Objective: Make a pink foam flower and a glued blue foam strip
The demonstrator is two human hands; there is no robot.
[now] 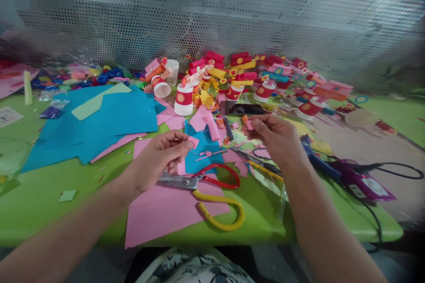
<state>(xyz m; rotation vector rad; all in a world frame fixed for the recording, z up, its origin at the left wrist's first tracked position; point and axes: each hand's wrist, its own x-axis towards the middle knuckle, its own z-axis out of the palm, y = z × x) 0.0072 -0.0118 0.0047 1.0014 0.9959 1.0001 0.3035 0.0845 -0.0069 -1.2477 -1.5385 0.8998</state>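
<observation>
A small pink paper square [193,142], flat and tilted, is held at eight o'clock from the view's centre, pinched by its nine-o'clock edge. A smaller pink paper scrap [249,124] is held at three o'clock; an orange bit [245,119] shows by its ten-o'clock edge, whether joined unclear.

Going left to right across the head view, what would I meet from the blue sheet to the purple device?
Blue sheet, left hand, pinched pink piece, pink paper roll, dark stick, second pink piece, right hand, purple device.
</observation>
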